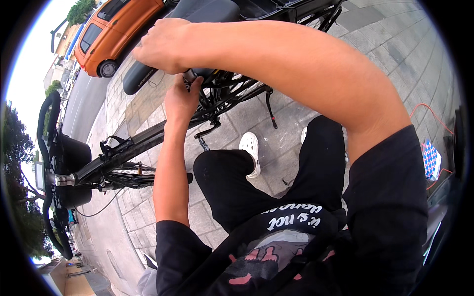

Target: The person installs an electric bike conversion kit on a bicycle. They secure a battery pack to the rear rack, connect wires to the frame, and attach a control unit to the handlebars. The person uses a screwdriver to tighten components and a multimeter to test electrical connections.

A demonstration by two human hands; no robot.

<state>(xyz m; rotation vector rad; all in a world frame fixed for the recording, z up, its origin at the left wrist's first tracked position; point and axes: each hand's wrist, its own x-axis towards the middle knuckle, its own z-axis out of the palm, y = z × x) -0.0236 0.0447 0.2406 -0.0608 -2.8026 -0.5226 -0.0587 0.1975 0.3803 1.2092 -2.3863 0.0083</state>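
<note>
Paved sidewalk under our white clogs (250, 146), bike laid out in front of us.

Our left hand (181, 98) pinches the seat post clamp (190, 76) just below the saddle (148, 74), and our right hand (160, 47) is clenched over the saddle's top. Looks like the seat adjustment is mid-way, clamp not settled yet. Blue-and-white checkered package (431, 159) sits far right; orange car (116, 29) parked beyond.

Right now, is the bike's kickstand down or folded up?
Down. The kickstand angles from the bicycle frame to the paving, its foot on the stones.
</note>
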